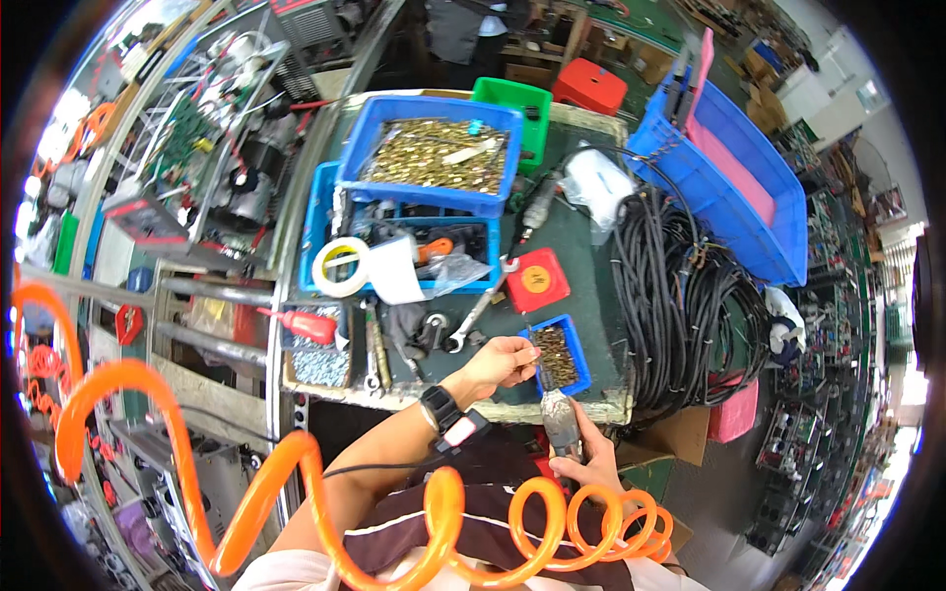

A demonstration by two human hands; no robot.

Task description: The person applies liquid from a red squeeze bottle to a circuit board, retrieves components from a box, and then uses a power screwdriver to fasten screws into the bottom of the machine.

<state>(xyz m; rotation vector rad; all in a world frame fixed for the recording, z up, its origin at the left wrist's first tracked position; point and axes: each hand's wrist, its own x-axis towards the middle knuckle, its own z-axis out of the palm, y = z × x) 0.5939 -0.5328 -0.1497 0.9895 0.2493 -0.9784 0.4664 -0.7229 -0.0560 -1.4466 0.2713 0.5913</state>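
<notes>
Right hand: on my feed, the right hand [594,453], below centre in the frame, is wrapped around a grey driver [560,419], its shaft pointing up the frame.
Left hand: the left hand [507,362], near the centre, has thumb and fingertips pinched together beside the shaft; I can't tell whether a screw is between them.
Screw tray: a small blue tray [583,364] of screws [555,360] sits right of centre on the bench, just beyond the driver.
Driver care: I'd hold the shaft straight in line with whatever the fingertips support, press lightly, and clear the fingers before it spins.
Tray care: I'd work without leaning on the rim, as a knock could spill it.
Hose care: an orange coiled hose [448,512] crosses the lower frame; I'd keep both forearms from snagging it.
</notes>
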